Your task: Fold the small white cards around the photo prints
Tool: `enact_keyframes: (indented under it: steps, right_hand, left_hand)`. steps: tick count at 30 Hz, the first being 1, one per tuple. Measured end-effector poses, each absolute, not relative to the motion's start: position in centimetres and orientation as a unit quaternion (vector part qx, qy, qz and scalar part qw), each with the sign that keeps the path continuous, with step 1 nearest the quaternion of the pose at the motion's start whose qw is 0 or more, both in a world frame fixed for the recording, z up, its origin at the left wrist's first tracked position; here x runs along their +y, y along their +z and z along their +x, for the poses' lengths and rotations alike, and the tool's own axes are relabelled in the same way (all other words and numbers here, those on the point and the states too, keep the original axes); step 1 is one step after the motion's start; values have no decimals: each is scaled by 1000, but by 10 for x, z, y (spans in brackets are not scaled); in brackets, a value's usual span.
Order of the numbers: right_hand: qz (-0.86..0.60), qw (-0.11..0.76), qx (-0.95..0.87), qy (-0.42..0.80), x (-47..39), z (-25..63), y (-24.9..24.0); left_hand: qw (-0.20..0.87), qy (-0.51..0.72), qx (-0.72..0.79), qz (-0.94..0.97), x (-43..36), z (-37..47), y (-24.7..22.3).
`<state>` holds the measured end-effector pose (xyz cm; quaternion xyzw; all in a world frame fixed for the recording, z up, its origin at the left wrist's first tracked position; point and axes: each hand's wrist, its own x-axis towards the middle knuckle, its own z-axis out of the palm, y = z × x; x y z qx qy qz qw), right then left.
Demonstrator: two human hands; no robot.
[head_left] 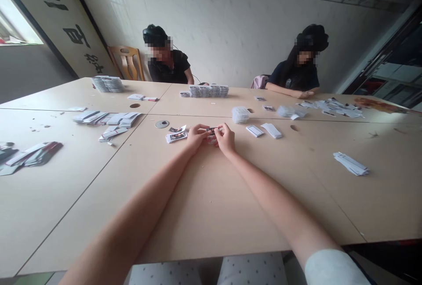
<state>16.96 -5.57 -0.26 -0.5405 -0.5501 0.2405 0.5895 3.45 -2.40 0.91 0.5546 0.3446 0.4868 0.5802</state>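
Observation:
In the head view, my left hand (197, 135) and my right hand (227, 139) meet over the middle of the table. Between their fingertips they grip a small dark printed card (212, 131). Something clear or pale shows just below it, too small to make out. Left of my left hand lies a small pile of printed cards (177, 136), with a round disc (162, 124) behind it. Beyond my right hand sit a stack of clear plastic cases (240, 114), a white card with a dark border (255, 131) and a stack of white slips (272, 131).
Folded white card pieces (108, 118) lie at the left, and more (34, 155) at the near left. White strips (351, 164) rest at the right. Stacked packs (209, 91) stand near the far edge. Two people sit opposite; loose papers (332, 107) lie before the right one.

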Motion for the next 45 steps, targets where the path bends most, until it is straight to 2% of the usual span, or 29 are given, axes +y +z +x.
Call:
enact_keyframes:
  steps: [45]
  right_hand:
    - [-558,603,-489,294,-48,173,-6]
  left_hand:
    - [598,491,331,541,-23,35,9]
